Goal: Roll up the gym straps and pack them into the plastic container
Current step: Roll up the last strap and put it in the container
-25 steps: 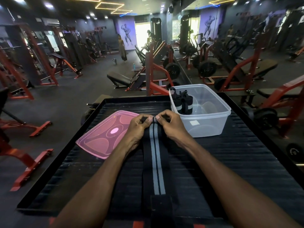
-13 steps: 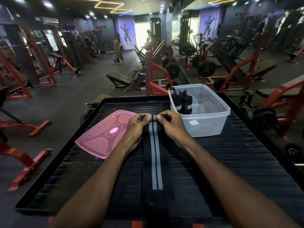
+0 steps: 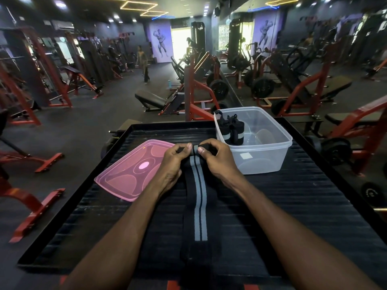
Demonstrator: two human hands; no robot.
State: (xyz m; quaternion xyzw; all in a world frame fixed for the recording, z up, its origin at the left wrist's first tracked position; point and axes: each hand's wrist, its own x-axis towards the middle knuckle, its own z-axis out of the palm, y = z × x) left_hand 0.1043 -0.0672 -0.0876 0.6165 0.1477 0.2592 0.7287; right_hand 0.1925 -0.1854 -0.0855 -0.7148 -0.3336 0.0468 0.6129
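While one strap [image 3: 198,206] lies flat along the worktop [image 3: 293,206] toward me, its length free to feed the roll, I have both hands at its far end: left hand [image 3: 174,162] and right hand [image 3: 215,159] each pinch a side of the small coil so it winds square. Left of them one pink lid [image 3: 127,174] sits clear. Beyond, one tub [image 3: 261,160] holds what look like two rolled straps [image 3: 231,129], upright in its near-left corner.

Dim gym: red-framed machines [image 3: 196,88] on dark floor [image 3: 83,126], neon ceiling lights [image 3: 144,7], bright far window [image 3: 181,41].
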